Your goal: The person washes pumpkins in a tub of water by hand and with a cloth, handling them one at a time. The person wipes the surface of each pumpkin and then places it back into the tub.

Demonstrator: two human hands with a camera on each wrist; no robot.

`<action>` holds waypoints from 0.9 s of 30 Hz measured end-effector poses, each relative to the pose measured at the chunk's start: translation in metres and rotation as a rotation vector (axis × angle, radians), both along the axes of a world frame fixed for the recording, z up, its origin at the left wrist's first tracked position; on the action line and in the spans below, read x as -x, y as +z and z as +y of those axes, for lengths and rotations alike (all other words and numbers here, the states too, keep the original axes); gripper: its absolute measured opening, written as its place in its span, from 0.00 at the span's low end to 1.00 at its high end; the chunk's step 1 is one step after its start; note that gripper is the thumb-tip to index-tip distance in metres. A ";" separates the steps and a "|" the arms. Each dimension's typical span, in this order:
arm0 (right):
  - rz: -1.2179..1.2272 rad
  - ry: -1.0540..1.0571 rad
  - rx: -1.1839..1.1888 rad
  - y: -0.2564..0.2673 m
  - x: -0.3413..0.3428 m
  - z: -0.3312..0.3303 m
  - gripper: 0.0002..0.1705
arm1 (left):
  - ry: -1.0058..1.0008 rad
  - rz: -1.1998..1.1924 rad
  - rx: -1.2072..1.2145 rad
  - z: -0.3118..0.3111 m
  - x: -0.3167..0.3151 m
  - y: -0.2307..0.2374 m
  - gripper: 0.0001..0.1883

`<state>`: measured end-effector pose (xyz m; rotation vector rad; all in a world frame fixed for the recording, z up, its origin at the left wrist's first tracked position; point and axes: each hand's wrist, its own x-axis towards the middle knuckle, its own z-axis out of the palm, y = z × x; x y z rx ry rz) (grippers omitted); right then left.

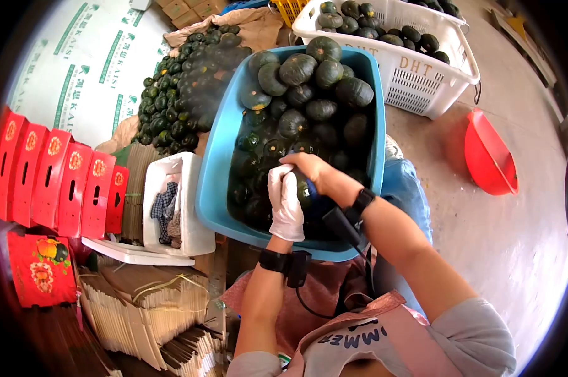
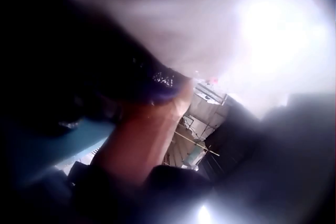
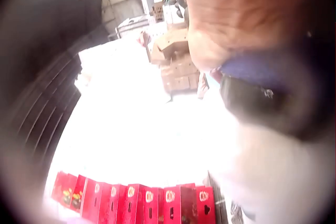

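Grey shirt (image 1: 472, 333) and pink apron (image 1: 284, 295) are filling the bottom of the head feed I'm watching from far off. Just beyond them, the left hand (image 1: 287, 204), in a white glove, is grasping a dark green squash (image 1: 305, 195) from one side, while the bare right hand (image 1: 321, 173) is clasping what I'm reading as a blue cloth (image 3: 262, 69) against that same squash; some of the fingers are hiding from me. The squash is sitting between the two hands, over the near part of a blue tub (image 1: 208, 201). Both wrist feeds are reaching me blurred and partly washed out. Around the hands, more squashes (image 1: 296, 69) are lying in the tub, piling highest at its far end. Just beside it on the left, a white foam box (image 1: 199, 207) is holding a checked cloth (image 1: 164, 207), and beyond that a row of red cartons (image 1: 51, 169) is standing. Nearer me, flattened cardboard (image 1: 127, 314) is lying stacked. Further out, another heap of squashes (image 1: 171, 107) is resting on a brown sheet (image 1: 265, 31), a white crate (image 1: 416, 91) marked DHT is carrying more, and a red basin (image 1: 481, 151) is resting on the floor (image 1: 453, 232), well apart.
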<state>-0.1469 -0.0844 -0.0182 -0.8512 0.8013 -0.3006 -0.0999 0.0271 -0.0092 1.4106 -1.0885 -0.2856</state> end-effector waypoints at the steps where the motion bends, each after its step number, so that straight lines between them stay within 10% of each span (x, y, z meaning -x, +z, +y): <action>1: -0.105 0.056 -0.189 0.004 0.002 -0.006 0.18 | -0.039 -0.027 -0.021 0.004 0.003 0.012 0.12; 4: -0.170 0.101 -0.356 0.021 0.009 0.001 0.20 | -0.059 -0.030 0.049 0.004 0.000 0.010 0.15; 6: -0.091 0.075 0.220 0.025 0.020 0.011 0.19 | -0.071 0.120 0.059 0.006 0.006 0.011 0.26; 7: -0.050 0.151 0.940 0.010 0.020 0.013 0.18 | -0.014 0.249 0.051 0.001 0.005 0.001 0.28; 8: 0.045 0.027 0.421 0.008 0.015 0.024 0.17 | 0.043 0.381 0.046 -0.004 0.001 -0.013 0.31; 9: 0.179 0.066 0.756 0.021 0.021 0.037 0.18 | 0.150 0.279 0.017 -0.007 -0.003 -0.019 0.34; 10: 0.312 0.109 1.095 0.034 0.028 0.052 0.18 | 0.063 0.911 0.095 -0.013 -0.004 -0.034 0.34; 12: 0.273 -0.178 1.432 0.018 0.026 0.078 0.19 | -0.763 1.449 0.358 -0.004 -0.038 -0.088 0.33; 14: 0.363 0.089 1.528 0.022 0.036 0.078 0.20 | -0.807 1.549 0.461 -0.002 -0.034 -0.070 0.33; 15: 0.175 0.051 1.556 0.017 0.035 0.073 0.21 | -0.471 1.573 0.314 0.005 -0.023 -0.034 0.33; 16: -0.012 0.007 1.571 0.014 0.035 0.070 0.22 | -0.137 1.569 0.161 0.012 -0.019 -0.015 0.33; 18: -0.180 -0.037 1.413 0.011 0.035 0.068 0.22 | -0.172 1.573 0.207 0.020 -0.033 -0.004 0.32; 23: 0.308 -0.026 0.087 0.032 0.060 0.063 0.27 | 0.026 1.820 -0.016 0.037 -0.071 0.044 0.26; 24: 0.097 -0.037 -0.029 0.010 0.063 0.057 0.27 | 0.026 1.775 -0.050 0.035 -0.076 0.055 0.26; 27: 0.141 0.044 0.216 -0.014 0.067 0.054 0.26 | 0.311 1.956 0.112 0.013 -0.106 0.106 0.34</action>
